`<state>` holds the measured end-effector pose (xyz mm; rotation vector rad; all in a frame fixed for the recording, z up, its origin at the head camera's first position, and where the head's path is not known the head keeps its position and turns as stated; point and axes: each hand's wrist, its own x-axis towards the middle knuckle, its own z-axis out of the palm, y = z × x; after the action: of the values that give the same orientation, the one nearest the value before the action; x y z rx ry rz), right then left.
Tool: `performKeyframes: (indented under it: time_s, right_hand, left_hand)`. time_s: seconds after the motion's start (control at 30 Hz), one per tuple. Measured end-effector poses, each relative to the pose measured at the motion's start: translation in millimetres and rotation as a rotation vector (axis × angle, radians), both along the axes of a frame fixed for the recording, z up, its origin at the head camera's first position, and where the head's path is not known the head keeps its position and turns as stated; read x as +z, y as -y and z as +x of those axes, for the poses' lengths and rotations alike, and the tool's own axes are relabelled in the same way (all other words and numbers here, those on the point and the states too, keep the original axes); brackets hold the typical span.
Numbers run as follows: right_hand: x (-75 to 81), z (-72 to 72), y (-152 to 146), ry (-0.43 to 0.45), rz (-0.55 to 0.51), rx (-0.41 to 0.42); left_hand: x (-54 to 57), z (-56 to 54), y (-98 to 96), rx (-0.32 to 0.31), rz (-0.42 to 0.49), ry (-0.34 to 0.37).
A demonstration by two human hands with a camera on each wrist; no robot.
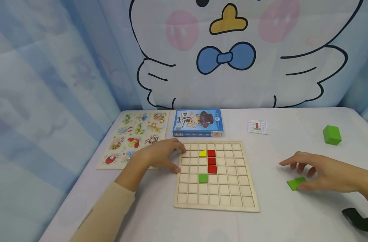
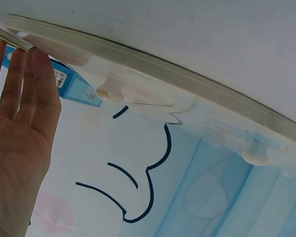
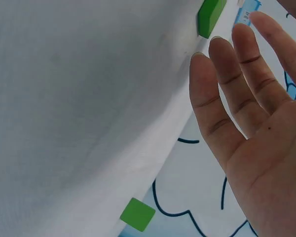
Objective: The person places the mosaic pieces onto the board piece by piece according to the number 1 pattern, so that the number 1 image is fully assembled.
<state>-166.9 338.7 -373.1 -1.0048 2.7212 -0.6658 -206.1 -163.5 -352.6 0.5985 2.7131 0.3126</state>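
Note:
A wooden grid board point(image 1: 218, 200) lies flat on the table, with three red square tiles point(image 1: 212, 161) in a column, a yellow rounded tile point(image 1: 203, 153) beside the top one, and a green square tile point(image 1: 203, 178) lower down. My left hand point(image 1: 159, 153) touches the board's left edge, thumb and fingers spread; its fingers look straight in the left wrist view. To the right of the board, my right hand point(image 1: 326, 171) hovers with extended fingers over two loose green tiles point(image 1: 292, 185), the thumb at the nearer edge of one. Its relaxed fingers show in the right wrist view.
A small pattern card point(image 1: 258, 127) lies behind the board, and a green cube point(image 1: 332, 135) stands at the far right. At the back are a blue box point(image 1: 197, 123) and an animal picture board point(image 1: 117, 158). A black strap-like object point(image 1: 359, 220) is at the right front.

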Motion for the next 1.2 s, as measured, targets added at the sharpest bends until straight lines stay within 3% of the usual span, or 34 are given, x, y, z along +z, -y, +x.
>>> performKeyframes:
  time_s: [0.33, 0.6, 0.8, 1.0, 1.2]
  right_hand:
    - [-3.3, 0.0, -5.9, 0.089, 0.064, -0.079]
    - [-3.4, -0.2, -7.3, 0.066, 0.058, -0.078]
    - [-1.5, -1.7, -4.2, 0.107, 0.094, -0.123]
    - [4.9, -1.6, -1.5, 0.041, 0.003, -0.05]
    - [17.0, -5.3, 13.9, 0.045, -0.02, -0.031]
  left_hand:
    - [0.7, -0.5, 0.2, 0.012, 0.003, -0.008]
    - [1.7, -0.1, -0.2, 0.014, 0.007, -0.01]
    - [-0.1, -0.2, -0.8, 0.018, 0.008, -0.003]
    - [-0.3, 0.2, -1.8, 0.018, 0.013, -0.002]
    - [0.0, 1.0, -0.8, 0.029, 0.013, 0.015]
